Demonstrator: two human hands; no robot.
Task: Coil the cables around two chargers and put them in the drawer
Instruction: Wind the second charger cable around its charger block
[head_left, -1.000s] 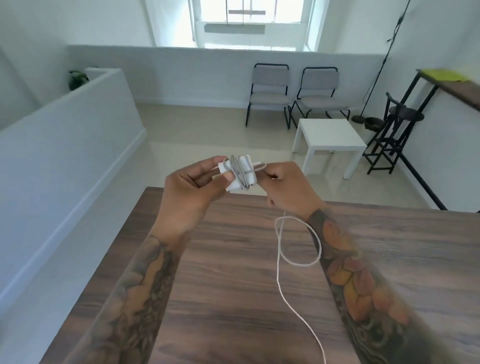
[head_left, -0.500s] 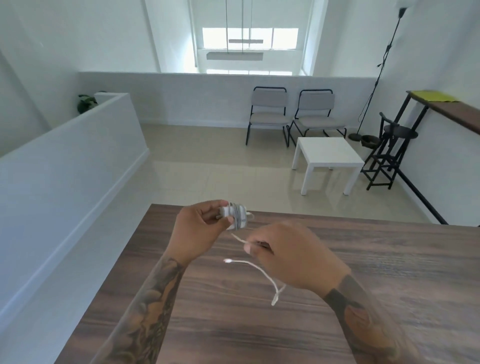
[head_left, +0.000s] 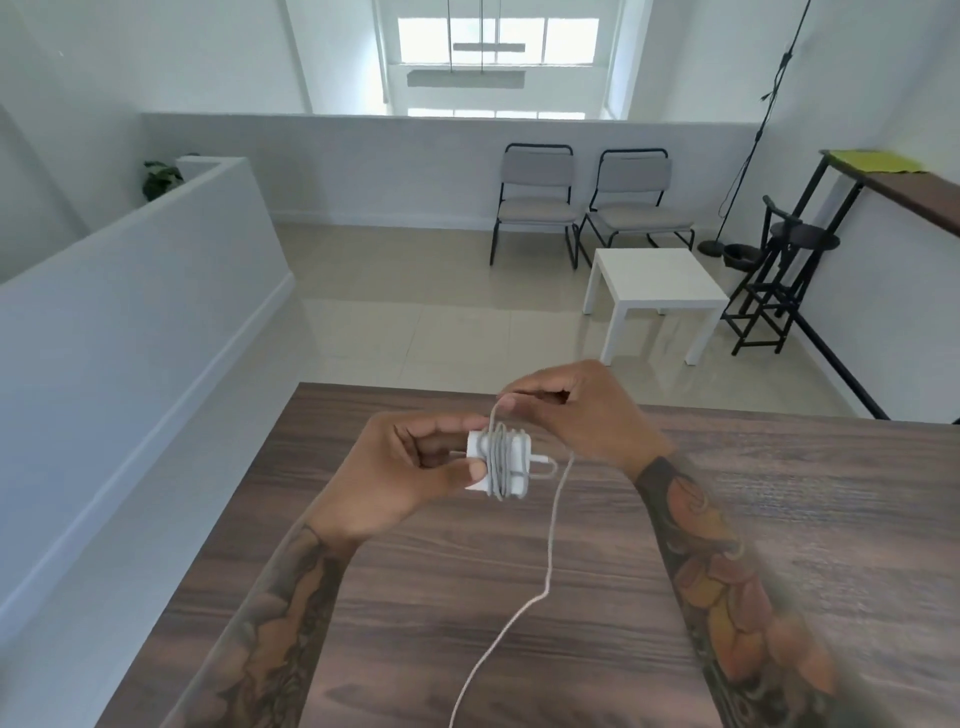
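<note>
The white charger (head_left: 498, 462) (several cable turns already around it) sits pinched in my left hand (head_left: 410, 478) above the wooden table (head_left: 779, 519), while my right hand (head_left: 576, 410), just beyond it, grips the cable (head_left: 550, 545).

Bright, soft daylight from the far window (head_left: 497, 49); wide-angle bending and blur at edges.

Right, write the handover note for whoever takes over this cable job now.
Left hand: holds the white charger above the wooden table.
Right hand: pinches the cable just above the charger.
Done: several turns wound around the charger.
Left: wind in the loose tail, which trails off the bottom of the picture. Second charger and drawer are not in view.
</note>
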